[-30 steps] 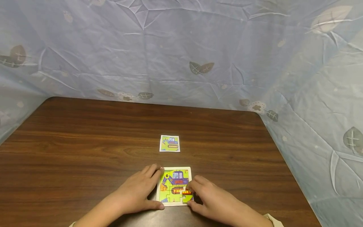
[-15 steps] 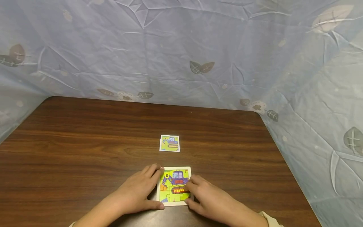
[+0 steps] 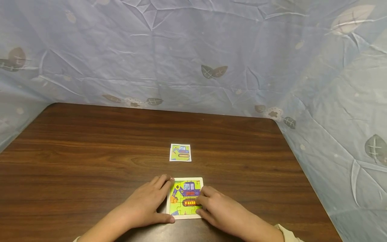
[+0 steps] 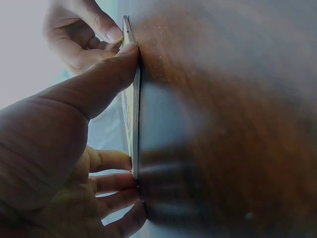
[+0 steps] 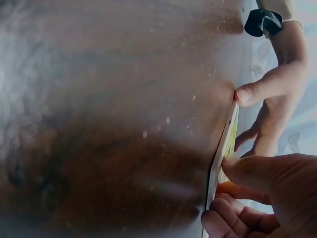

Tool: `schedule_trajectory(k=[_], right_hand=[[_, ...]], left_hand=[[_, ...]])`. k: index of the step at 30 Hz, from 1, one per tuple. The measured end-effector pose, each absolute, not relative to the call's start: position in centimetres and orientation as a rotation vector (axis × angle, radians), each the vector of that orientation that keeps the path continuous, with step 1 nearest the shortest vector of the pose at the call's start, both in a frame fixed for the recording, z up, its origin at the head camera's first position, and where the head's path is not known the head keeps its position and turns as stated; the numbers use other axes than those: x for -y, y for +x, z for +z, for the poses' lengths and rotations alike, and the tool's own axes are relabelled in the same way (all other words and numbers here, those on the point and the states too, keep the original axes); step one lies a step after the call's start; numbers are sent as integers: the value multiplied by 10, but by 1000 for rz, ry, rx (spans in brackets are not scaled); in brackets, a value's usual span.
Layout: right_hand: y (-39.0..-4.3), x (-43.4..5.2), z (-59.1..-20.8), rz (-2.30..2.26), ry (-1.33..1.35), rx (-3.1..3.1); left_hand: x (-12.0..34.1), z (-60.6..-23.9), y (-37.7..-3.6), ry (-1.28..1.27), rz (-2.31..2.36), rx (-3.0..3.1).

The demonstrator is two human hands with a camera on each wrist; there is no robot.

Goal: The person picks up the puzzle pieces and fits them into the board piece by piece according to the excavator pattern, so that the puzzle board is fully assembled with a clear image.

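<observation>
A square jigsaw puzzle (image 3: 185, 198) in a pale frame, with a purple excavator on lime green, lies on the table near its front edge. My left hand (image 3: 145, 203) holds the frame's left side, thumb at the near corner and index finger at the far one; the left wrist view shows the thumb (image 4: 116, 62) right at the rim. My right hand (image 3: 222, 208) has thumb and curled index finger on the piece at the lower right, which they mostly hide. In the right wrist view that thumb (image 5: 235, 166) presses over the puzzle's edge.
A small white-bordered picture card (image 3: 180, 153) with the same excavator lies beyond the puzzle. Dark wood tabletop (image 3: 90, 151) spreads around. Pale patterned cloth (image 3: 181, 50) hangs behind the table and along its sides. A black band (image 5: 262, 22) is on the left wrist.
The lower-right piece, earlier askew with a gap beside it, has gone down into line with its neighbours. My right fingers have shifted slightly left over it; the left hand has stayed put.
</observation>
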State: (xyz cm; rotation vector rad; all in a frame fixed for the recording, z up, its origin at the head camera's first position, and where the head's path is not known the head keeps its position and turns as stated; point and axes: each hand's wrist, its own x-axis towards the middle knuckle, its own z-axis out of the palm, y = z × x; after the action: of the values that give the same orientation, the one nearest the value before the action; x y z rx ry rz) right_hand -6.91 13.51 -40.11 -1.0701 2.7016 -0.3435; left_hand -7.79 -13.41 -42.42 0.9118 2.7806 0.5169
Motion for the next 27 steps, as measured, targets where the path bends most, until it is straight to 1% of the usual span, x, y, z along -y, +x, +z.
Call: schedule_trajectory(k=[9,16,22,27], right_hand=[[-65,-132,-401,-233,-1084,-2752],[-62,-138,-401,-204,-1235,-2711],[-69,-151,-401,-380,-1137,-2637],[-77,-159,-408,-370,-1036,-2676]], left_hand=[[134,-425,-78,919,518,-2790],[134,-426,-76,921,502,-2787],[134,-424,-76,905,509,-2772],[133,-423,-78,927,499,-2792]])
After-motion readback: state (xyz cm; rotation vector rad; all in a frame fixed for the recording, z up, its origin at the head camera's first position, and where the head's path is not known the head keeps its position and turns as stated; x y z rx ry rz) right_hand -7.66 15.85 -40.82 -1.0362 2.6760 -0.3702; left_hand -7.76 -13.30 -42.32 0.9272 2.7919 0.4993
